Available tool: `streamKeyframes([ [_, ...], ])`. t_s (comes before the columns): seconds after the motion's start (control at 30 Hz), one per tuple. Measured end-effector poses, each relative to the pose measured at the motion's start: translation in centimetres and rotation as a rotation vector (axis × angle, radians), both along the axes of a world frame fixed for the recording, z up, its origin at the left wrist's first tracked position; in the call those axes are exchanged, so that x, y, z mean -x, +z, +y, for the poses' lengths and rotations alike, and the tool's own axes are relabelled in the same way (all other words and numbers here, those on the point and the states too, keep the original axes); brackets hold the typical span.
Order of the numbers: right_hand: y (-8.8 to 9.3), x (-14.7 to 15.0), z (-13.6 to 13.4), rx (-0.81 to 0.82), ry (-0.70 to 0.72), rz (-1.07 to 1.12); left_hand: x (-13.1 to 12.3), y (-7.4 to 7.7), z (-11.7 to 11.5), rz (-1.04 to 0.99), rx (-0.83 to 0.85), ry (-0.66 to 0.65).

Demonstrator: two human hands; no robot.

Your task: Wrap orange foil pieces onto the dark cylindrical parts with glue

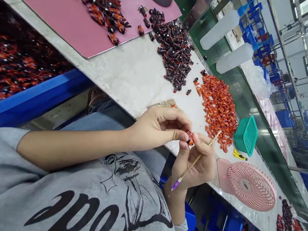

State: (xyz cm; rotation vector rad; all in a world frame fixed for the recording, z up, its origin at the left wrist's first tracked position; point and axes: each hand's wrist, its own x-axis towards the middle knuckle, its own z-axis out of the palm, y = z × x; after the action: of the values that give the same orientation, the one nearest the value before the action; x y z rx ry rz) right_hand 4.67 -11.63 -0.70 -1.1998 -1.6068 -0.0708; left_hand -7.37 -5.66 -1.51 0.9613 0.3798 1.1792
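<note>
The left hand [156, 127] has its fingers pinched together on a small red-and-black piece [189, 138], over the near edge of the table [133, 72]. The right hand [197, 165] has its fingers clamped on a thin stick [187, 171], just beside an orange pile [219, 111].

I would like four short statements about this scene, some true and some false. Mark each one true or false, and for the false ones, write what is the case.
1. The left hand pinches a small orange and dark piece. True.
2. The right hand holds a thin stick with a purple end. True.
3. The basket is blue. False: it is green.
4. The orange pile lies on the pink mat. False: it lies on the white table, off the mat.
</note>
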Motion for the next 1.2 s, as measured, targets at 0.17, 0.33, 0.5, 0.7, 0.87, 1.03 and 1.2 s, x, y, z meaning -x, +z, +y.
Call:
streamKeyframes([
  [0.17, 0.0, -0.1, -0.2, 0.015, 0.027, 0.027, 0.6, 0.0, 0.4, 0.042, -0.060, -0.041],
  [0.33, -0.1, 0.1, -0.3, 0.041, 0.022, 0.032, 0.6, 0.0, 0.3, 0.119, -0.183, 0.053],
  [0.5, -0.2, 0.5, -0.2, 0.001, 0.054, 0.118, 0.4, 0.5, -0.2, 0.176, -0.214, 0.093],
  [0.7, 0.0, 0.5, 0.0, -0.003, 0.008, 0.049, 0.5, 0.5, -0.2, 0.198, -0.257, 0.115],
  [0.87, -0.1, 0.3, 0.0, 0.048, 0.063, 0.142, 0.7, -0.2, 0.3, 0.237, -0.373, 0.129],
  [1.03, 0.2, 0.3, -0.2, 0.080, 0.102, 0.222, 1.2, -0.4, 0.6, 0.280, -0.446, 0.129],
  [1.2, 0.4, 0.2, -0.1, 0.081, 0.094, 0.209, 1.4, -0.2, 0.3, 0.327, -0.385, 0.027],
])
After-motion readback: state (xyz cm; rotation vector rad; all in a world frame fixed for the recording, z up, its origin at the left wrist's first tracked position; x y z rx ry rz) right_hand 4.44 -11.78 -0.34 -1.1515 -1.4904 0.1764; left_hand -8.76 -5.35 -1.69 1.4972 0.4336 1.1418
